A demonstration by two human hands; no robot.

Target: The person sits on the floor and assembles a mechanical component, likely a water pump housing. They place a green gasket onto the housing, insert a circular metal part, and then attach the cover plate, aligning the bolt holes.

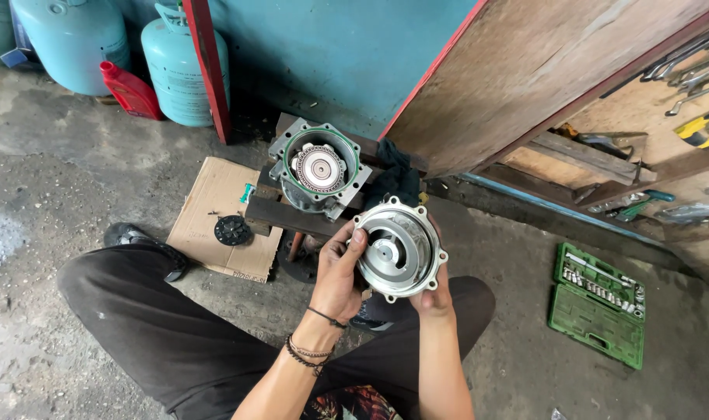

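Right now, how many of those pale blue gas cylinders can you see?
2. One gas cylinder stands in the top left corner, cut off by the frame. The second stands just right of it, behind the red bottle. Others may stand out of view.

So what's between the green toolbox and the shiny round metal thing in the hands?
In the head view, only bare grey concrete floor lies between the open green socket-set case and the round silver metal cover held in both hands.

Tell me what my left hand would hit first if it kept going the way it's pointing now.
Probably the open metal housing on the dark wooden block. The left hand, gripping the round silver cover, points up and away toward it, though depth is hard to judge.
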